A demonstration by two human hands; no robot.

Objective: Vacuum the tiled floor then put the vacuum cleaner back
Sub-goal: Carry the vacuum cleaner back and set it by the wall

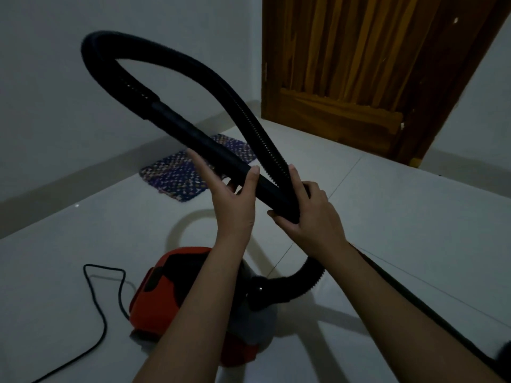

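Observation:
A red and black canister vacuum cleaner (166, 288) stands on the pale tiled floor (387, 222) below my arms. Its black ribbed hose (243, 106) rises from the body's right side, loops high in the air and comes back down as a smooth black tube (199, 136). My left hand (235, 200) grips this tube from the left, thumb on top. My right hand (309, 208) holds the tube's lower end where it crosses the hose. Part of the vacuum body is hidden behind my left forearm.
A black power cord (96, 299) snakes over the floor left of the vacuum. A purple woven mat (177, 175) lies by the white wall (83, 92). A brown wooden door (359, 64) stands at the back right.

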